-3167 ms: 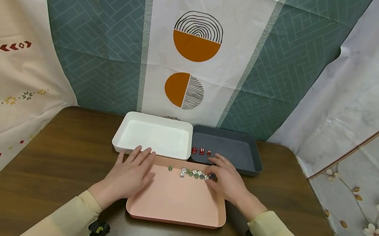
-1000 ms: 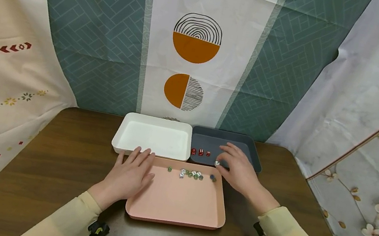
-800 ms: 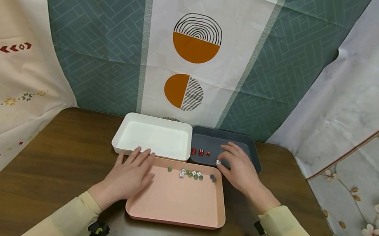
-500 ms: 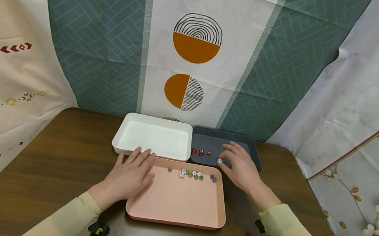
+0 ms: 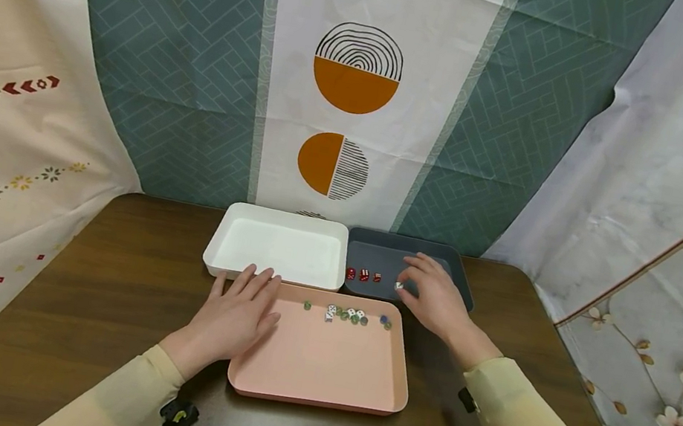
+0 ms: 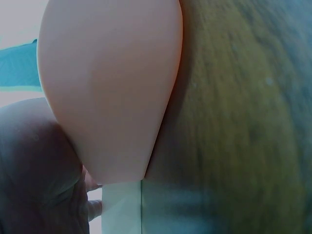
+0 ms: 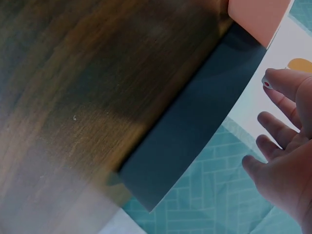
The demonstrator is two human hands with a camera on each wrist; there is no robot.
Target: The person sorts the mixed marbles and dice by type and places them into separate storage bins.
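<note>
My right hand [image 5: 435,300] pinches a small white die [image 5: 399,285] between thumb and forefinger, over the near side of the dark grey tray [image 5: 461,286]. In the right wrist view the die [image 7: 266,84] peeks out at the fingertips, with the other fingers spread loosely. Left of it, three red dice [image 5: 364,276] stand in a row inside the dark tray. My left hand [image 5: 232,315] lies with fingers spread at the left rim of the pink tray [image 5: 321,375]. White dice [image 5: 329,316] and green and dark blue pieces [image 5: 384,320] sit along that tray's far side.
A white tray [image 5: 282,244] stands left of the dark one, its near rim close to the left fingertips. All three trays sit together on a brown wooden table [image 5: 117,296]. Patterned cloths [image 5: 203,69] hang behind and at both sides.
My right hand took the white die from the pink tray's right end and carried it over the dark tray, then moved slightly farther forward. The left hand stays put.
</note>
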